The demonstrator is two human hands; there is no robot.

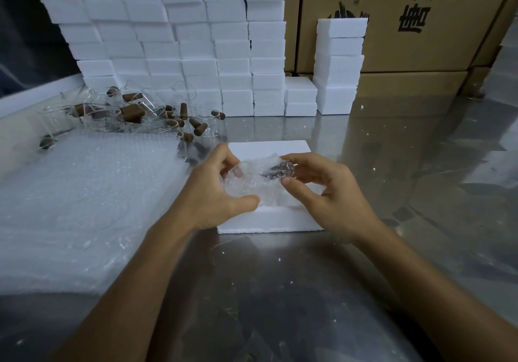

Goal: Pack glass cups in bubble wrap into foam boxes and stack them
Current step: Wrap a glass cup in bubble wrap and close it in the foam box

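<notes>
Head view is looking down over 2 bare forearms reaching across a shiny, reflective metal table (392, 143) flecked with white foam crumbs. The left hand (213, 190) is curling around the left end of a glass cup rolled in clear bubble wrap (258, 178), its thumb pressing beneath the bundle and its fingers hooking over the top. The right hand (333, 190) is pinching the right end of the same bundle, thumb below and fingers above, where a dark brown part is showing through the wrap. The bundle is hanging just above a flat white foam box (269, 221) that is lying on the table under both hands; whether the bundle is touching the foam cannot be told.

To the left, a thick stack of clear bubble wrap sheets (84, 199) is lying on the table, its near corner beside the left forearm. Behind that stack, a loose heap of clear glass cups with brown cork stoppers (134, 112) is spreading along the table.

Farther back, a tall wall of stacked white foam boxes (173, 39) is rising behind the heap. To its right, a low pile of 2 foam boxes (300, 98) is sitting next to a taller column of white foam boxes (337, 64). Brown cardboard cartons with black printed characters (414, 25) are standing behind them.
</notes>
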